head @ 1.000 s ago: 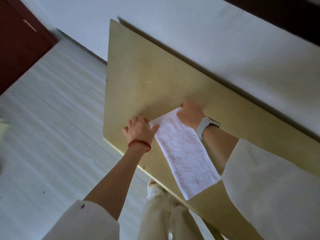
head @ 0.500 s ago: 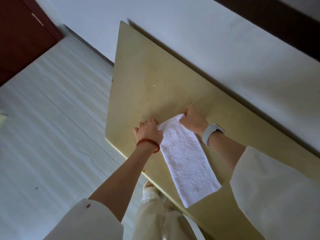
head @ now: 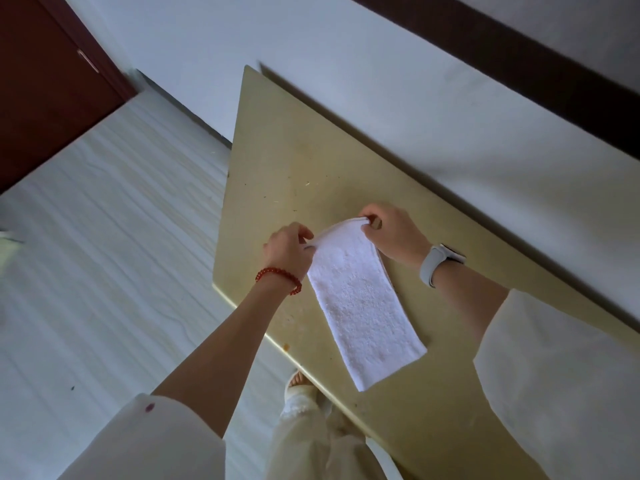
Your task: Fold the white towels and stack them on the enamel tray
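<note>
Pinching the far corners of the long white terry towel (head: 363,303), the left hand (head: 287,252) and right hand (head: 394,235) are now raising that end, which was pressed flat moments ago. The rest is lying on the yellow wooden table (head: 294,161), so the next lengthwise fold is probably starting; no enamel tray is showing.

The white towel (head: 360,303) is a terry-cloth item folded into a long, narrow strip. It lies flat on the yellowish counter (head: 304,161), running diagonally from the far end down to the near right. The near end is squared off and rests close to the counter's front edge. The far end is raised slightly off the surface, forming a shallow upward curl. Its two far corners are pinched, one by the left hand (head: 287,252) and one by the right hand (head: 394,235).
</note>
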Demonstrator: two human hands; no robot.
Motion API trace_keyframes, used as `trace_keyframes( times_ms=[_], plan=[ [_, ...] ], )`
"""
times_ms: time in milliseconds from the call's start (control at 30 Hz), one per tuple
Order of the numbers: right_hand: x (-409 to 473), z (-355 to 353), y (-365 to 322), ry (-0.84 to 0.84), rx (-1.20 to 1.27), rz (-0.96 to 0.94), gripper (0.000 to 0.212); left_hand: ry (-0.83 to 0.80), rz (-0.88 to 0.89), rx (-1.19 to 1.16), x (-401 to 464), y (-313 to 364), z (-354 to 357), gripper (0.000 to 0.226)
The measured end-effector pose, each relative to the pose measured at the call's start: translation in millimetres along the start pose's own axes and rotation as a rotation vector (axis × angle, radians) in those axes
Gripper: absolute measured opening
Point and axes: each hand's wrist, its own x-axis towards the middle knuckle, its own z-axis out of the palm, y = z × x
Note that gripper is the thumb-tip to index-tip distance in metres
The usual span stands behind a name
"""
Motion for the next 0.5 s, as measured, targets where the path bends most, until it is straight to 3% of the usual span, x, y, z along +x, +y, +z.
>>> trace_keyframes(
  times_ms=[133, 267, 400, 500],
  plan=[
    [-9, -8, 0, 0.145, -0.003, -0.126, 0.011, 0.233, 0.244, 0.048, -9, 9, -12, 0.012],
    [-43, -12, 11, 0.211, -0.177, -0.277, 0.007, 0.338, 0.541, 0.130, -36, -2, 4, 0.015],
    [-88, 0, 39, 0.169, -0.225, -0.337, 0.009, 0.272, 0.707, 0.193, -72, -16, 33, 0.020],
    [-120, 13, 59, 0.117, -0.188, -0.279, 0.016, 0.177, 0.766, 0.268, -90, -31, 53, 0.024]
  ],
)
